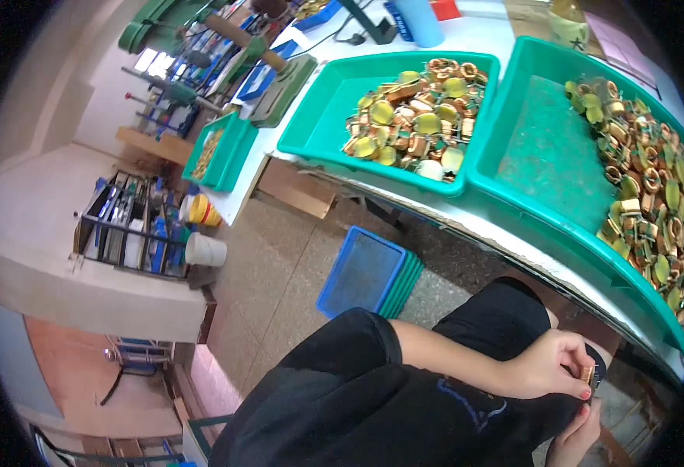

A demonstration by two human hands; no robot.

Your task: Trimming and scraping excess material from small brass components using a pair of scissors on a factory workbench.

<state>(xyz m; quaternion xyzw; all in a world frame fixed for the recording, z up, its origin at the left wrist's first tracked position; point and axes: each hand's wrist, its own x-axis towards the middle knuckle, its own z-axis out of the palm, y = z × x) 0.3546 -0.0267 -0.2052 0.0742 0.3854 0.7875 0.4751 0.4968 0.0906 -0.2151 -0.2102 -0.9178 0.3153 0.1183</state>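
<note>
My left hand (548,366) is closed over my lap, its thumb and fingers pinching a small copper-wound coil (588,374). Part of the coil is covered by the fingers. Just below it, my right hand (579,437) is bent with its fingertips close to the left thumb. Whatever the right fingers hold is hidden. Beyond the hands, on the table, a green tray (544,206) carries a heap of copper coils with yellow discs (649,187). Left of it, a second green tray (311,128) holds more of the same coils (420,117).
The white table's edge (466,226) runs between my lap and the trays. Blue-rimmed stacked crates (365,272) stand on the floor. A green drill press (280,86) and a smaller green bin (217,152) are at the far left. A rack (136,226) stands by the wall.
</note>
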